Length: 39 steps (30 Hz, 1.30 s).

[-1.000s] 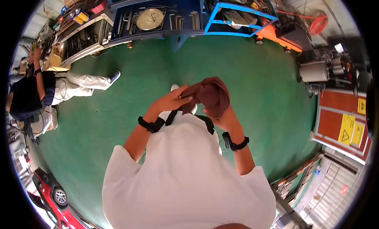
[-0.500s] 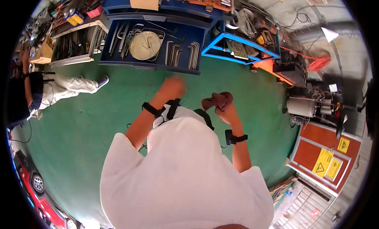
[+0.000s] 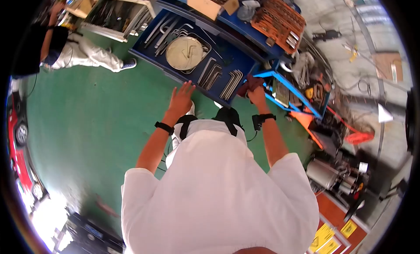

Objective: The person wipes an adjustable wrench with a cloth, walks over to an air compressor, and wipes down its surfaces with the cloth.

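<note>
A dark maroon cloth (image 3: 250, 85) is bunched in my right hand (image 3: 257, 95), beside the right end of an open blue drawer (image 3: 164, 66). My left hand (image 3: 181, 101) holds nothing; its fingers are spread near the drawer's front edge. Inside the drawer lie a round pale dish (image 3: 184, 53) with a small hex key on it, several L-shaped hex keys (image 3: 231, 84) at the right, and more metal tools at the left.
An orange socket tray (image 3: 278, 22) and a cardboard box (image 3: 210, 3) sit on the blue cabinet. A blue-framed cart (image 3: 291, 94) stands at the right. Another person (image 3: 83, 50) stands at the upper left by a wooden drawer of tools (image 3: 114, 17).
The drawer and cabinet now appear nearer and tilted. My left hand has come off the cloth and spread its fingers. The cloth, in my right hand, has moved up to the drawer's right end.
</note>
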Motion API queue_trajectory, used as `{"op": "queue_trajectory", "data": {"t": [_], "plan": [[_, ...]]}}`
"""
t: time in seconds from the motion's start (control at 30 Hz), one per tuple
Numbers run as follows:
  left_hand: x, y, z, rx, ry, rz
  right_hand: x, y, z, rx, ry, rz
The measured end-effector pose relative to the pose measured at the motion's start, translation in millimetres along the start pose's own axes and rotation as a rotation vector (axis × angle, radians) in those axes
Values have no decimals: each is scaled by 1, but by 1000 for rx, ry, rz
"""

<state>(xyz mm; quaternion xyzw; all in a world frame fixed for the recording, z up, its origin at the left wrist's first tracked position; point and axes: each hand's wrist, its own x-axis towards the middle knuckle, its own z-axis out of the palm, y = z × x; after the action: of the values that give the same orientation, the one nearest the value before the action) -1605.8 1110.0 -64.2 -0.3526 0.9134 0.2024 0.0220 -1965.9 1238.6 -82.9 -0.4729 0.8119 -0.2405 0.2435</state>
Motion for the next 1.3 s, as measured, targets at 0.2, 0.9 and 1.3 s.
{"op": "queue_trajectory", "data": {"t": [0.2,0.9,1.3], "plan": [[9,47,15,-43,91,-298,79,12,-16,-202,-49,-143],[60,140,75,-334,341,-909,68,-24,-45,-489,-537,-586],[67,142,86,-371,408,-924,109,-35,-116,-513,-107,-549]]}}
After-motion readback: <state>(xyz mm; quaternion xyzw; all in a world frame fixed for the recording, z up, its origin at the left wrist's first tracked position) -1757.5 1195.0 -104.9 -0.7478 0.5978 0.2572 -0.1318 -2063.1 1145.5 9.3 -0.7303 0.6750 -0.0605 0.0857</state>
